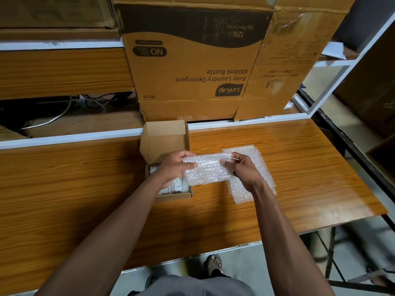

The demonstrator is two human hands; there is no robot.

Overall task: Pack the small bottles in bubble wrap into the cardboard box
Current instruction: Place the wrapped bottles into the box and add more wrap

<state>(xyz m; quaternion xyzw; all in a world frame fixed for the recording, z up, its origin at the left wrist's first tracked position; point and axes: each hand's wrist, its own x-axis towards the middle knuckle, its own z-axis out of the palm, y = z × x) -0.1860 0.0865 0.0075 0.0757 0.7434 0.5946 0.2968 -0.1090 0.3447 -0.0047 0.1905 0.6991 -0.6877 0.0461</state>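
A small open cardboard box (164,142) stands on the wooden table with its lid flap raised at the back. Wrapped bottles (177,188) lie inside it, partly hidden by my left wrist. Just right of the box I hold a sheet of bubble wrap (206,169) above the table. My left hand (176,167) grips its left edge between thumb and fingers. My right hand (241,167) pinches its right edge. Whether a bottle is inside the held sheet cannot be seen.
More bubble wrap (254,189) lies flat on the wooden table (299,167) under my right hand. A large laundry detergent carton (192,67) stands behind the small box on a white-edged shelf. The table's right edge drops off to the floor.
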